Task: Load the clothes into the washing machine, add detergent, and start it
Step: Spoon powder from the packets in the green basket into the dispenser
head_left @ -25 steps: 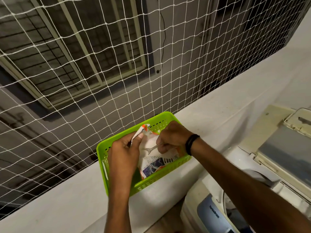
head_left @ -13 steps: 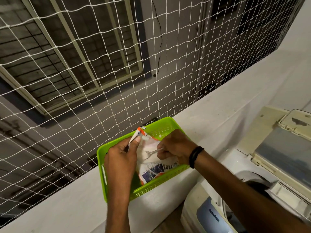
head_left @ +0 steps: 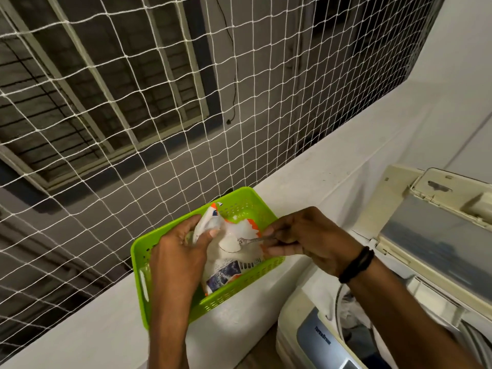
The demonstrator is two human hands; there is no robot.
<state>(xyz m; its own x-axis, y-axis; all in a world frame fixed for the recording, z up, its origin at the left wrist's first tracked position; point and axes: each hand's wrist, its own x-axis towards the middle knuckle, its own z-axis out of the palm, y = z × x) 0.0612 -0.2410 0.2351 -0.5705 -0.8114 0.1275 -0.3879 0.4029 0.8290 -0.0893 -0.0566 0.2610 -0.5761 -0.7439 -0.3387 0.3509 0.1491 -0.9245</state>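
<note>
The basket [head_left: 139, 265] at the ledge's outer edge is bright green plastic, smooth and faintly glossy, with perforated walls. The detergent packet [head_left: 226, 272] in it is thin printed plastic film, crinkled and shiny. The spoon [head_left: 251, 240] is bright metal, heaped with matt white powder [head_left: 230, 245]. The ledge [head_left: 319, 198] is matt white paint, scuffed. The washing machine [head_left: 290, 310] is smooth cream plastic and its lid panel [head_left: 431, 246] is glossy. The netting [head_left: 159, 129] is white knotted cord.

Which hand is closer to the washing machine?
Right. The right hand, holding the spoon, is at the detergent packet's side next to the washing machine; the left hand grips the packet's far side, over the green basket.
</note>
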